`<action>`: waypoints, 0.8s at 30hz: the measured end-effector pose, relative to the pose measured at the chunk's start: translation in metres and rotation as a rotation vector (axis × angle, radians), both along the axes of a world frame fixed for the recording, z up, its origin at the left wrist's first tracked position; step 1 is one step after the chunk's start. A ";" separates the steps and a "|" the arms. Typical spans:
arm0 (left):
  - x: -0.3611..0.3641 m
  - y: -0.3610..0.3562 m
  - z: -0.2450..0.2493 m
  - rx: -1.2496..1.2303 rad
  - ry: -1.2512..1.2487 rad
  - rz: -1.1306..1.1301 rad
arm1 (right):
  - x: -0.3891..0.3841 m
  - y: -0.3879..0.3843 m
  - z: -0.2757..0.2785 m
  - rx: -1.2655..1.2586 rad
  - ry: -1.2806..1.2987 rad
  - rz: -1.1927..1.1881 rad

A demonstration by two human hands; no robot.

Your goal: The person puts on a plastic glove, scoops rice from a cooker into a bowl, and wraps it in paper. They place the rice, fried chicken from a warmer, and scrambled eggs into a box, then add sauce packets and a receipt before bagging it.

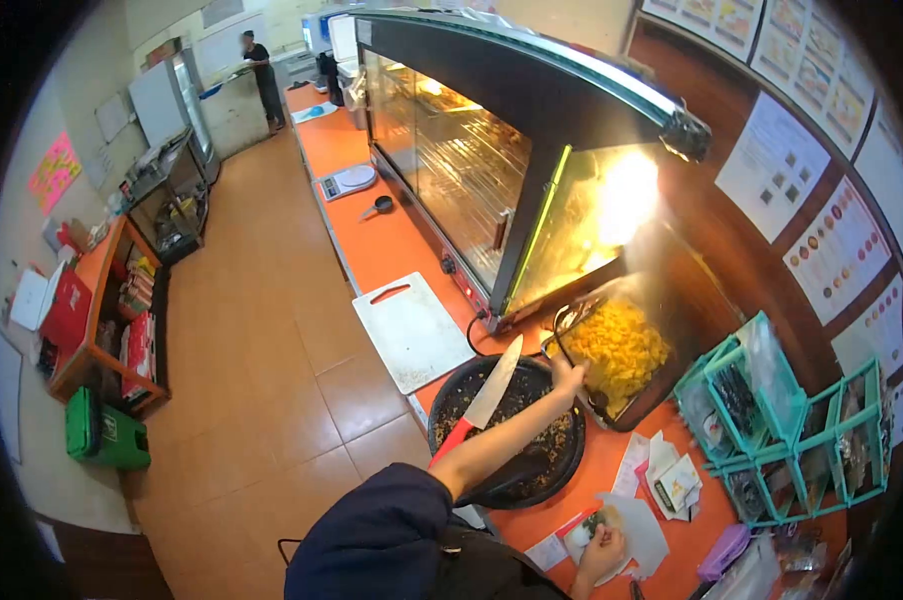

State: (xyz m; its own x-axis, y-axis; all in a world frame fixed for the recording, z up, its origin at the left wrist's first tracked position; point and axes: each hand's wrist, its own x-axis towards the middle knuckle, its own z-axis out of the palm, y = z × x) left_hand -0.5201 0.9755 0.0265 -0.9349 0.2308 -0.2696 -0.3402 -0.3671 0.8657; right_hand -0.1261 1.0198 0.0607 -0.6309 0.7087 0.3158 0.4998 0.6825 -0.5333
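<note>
My left hand (570,380) reaches over a black bowl (580,455) to the near edge of a clear container of yellow, crisp-looking food (624,345). Its fingers are closed beside a dark curved handle (562,335); I cannot tell what they hold. A large knife with a red handle (494,385) lies across the bowl, which has brown crumbs inside. Lower down, my right hand (604,552) has bent fingers pressed together at a small heap of white and green food (584,535) on a paper wrapper (637,530).
A lit glass display warmer (452,150) stands on the orange counter. Left of the bowl lies a white cutting board (412,330), with a scale (347,182) farther back. Teal baskets (792,440) and folded papers (669,475) are at the right. A person (262,80) stands far off.
</note>
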 end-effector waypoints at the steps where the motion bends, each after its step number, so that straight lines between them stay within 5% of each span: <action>1: 0.018 -0.016 0.021 0.016 -0.075 0.023 | 0.000 -0.005 0.004 -0.007 0.014 -0.053; 5: 0.046 -0.046 0.026 -0.139 -0.334 -0.002 | 0.040 0.021 -0.022 -0.016 -0.215 -0.086; 8: 0.054 -0.047 0.004 -0.404 -0.283 -0.012 | 0.063 0.034 -0.020 -0.016 -0.220 -0.097; 12: 0.097 -0.055 0.030 -0.542 0.153 0.205 | 0.104 0.056 -0.019 -0.039 -0.200 -0.138; 14: 0.133 -0.060 0.045 -0.386 0.418 0.202 | 0.122 0.066 -0.022 -0.058 -0.162 -0.157; 16: 0.184 -0.073 0.050 -0.214 0.591 -0.228 | 0.143 0.081 -0.031 -0.098 -0.096 -0.146; 20: 0.304 -0.101 0.006 -0.827 0.774 -1.279 | 0.191 0.135 -0.067 -0.275 0.213 -0.019; 22: 0.365 -0.106 -0.068 -1.152 0.999 -0.813 | 0.211 0.158 -0.091 -0.298 0.242 0.071; 24: 0.400 -0.095 -0.059 -1.156 0.902 -0.575 | 0.222 0.159 -0.079 -0.110 -0.089 0.105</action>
